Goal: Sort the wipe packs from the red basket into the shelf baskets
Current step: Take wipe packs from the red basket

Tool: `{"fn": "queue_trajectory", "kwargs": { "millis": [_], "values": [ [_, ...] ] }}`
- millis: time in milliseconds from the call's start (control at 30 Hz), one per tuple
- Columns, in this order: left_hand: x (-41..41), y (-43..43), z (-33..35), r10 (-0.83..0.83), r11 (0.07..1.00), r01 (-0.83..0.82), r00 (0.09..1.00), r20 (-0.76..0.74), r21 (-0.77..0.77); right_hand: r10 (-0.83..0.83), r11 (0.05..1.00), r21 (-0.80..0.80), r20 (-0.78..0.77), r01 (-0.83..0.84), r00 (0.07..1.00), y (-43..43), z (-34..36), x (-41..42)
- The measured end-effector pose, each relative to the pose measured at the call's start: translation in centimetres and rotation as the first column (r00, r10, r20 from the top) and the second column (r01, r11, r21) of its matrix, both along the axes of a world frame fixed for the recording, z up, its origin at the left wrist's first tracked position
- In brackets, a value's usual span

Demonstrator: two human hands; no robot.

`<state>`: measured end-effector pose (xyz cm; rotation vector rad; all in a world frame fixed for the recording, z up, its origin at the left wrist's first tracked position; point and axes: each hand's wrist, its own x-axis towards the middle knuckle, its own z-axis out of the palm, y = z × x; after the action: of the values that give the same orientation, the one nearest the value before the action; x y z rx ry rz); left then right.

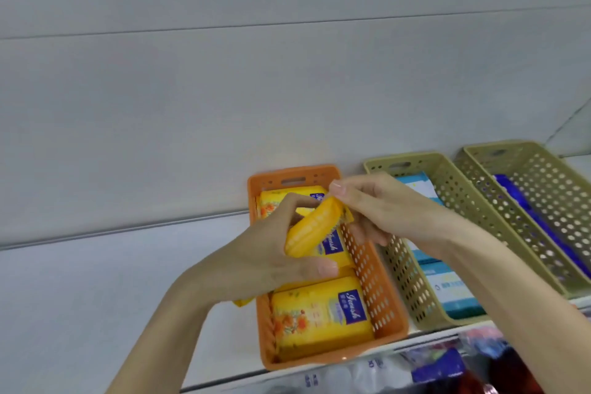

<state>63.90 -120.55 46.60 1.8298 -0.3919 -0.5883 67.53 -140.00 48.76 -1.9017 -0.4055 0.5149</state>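
Note:
A yellow wipe pack (311,232) hangs tilted over the middle of the orange shelf basket (380,307). My left hand (271,253) grips its lower end, thumb underneath. My right hand (377,205) pinches its upper end from the right. Yellow packs lie flat in the orange basket, one at the front (323,320) and one at the back (281,198). Next to it on the right stands an olive basket (406,272) with white and teal packs (454,291). A second olive basket (550,189) at the far right holds blue packs (518,198).
The baskets stand on a white shelf (96,297) against a pale wall, with bare shelf to the left of the orange basket. Below the shelf's front edge, blurred packs and something red (511,374) show at the bottom right.

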Motion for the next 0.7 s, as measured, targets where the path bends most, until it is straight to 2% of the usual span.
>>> {"fn": "queue_trajectory", "kwargs": {
  "millis": [100, 167, 333, 433, 533, 600, 700],
  "values": [
    [0.3, -1.0, -0.2, 0.06, 0.973, -0.085, 0.991, 0.118, 0.213, 0.015, 1.0, -0.015, -0.056, -0.016, 0.998, -0.7, -0.1, 0.3],
    [0.5, -1.6, -0.4, 0.068, 0.947, -0.123, 0.98, 0.187, 0.298, -0.01, 1.0, -0.001, -0.066, 0.01, 0.998, -0.7, -0.4, 0.5],
    [0.2, -1.8, -1.7, 0.171, 0.959, -0.217, 0.956, 0.239, 0.181, -0.05, 0.955, 0.277, -0.199, 0.105, 0.979, -1.2, -2.3, 0.1],
    [0.3, -0.4, -2.4, 0.266, 0.938, -0.31, 0.93, 0.252, 0.154, -0.062, 0.927, 0.352, -0.194, 0.128, 0.979, -1.7, -4.0, -0.9],
    [0.3, 1.7, -3.2, 0.323, 0.919, -0.35, 0.932, 0.165, 0.179, -0.082, 0.91, 0.387, -0.19, 0.151, 0.978, -2.4, -5.3, -1.9],
    [0.1, 2.4, -3.8, 0.355, 0.922, -0.362, 0.932, 0.073, 0.134, -0.071, 0.913, 0.378, -0.22, 0.152, 0.973, -3.0, -5.9, -2.4],
    [-0.3, 1.8, -4.7, 0.317, 0.929, -0.335, 0.94, 0.126, 0.156, -0.141, 0.952, 0.229, -0.265, 0.204, 0.954, -2.8, -6.5, -3.2]
  ]
}}
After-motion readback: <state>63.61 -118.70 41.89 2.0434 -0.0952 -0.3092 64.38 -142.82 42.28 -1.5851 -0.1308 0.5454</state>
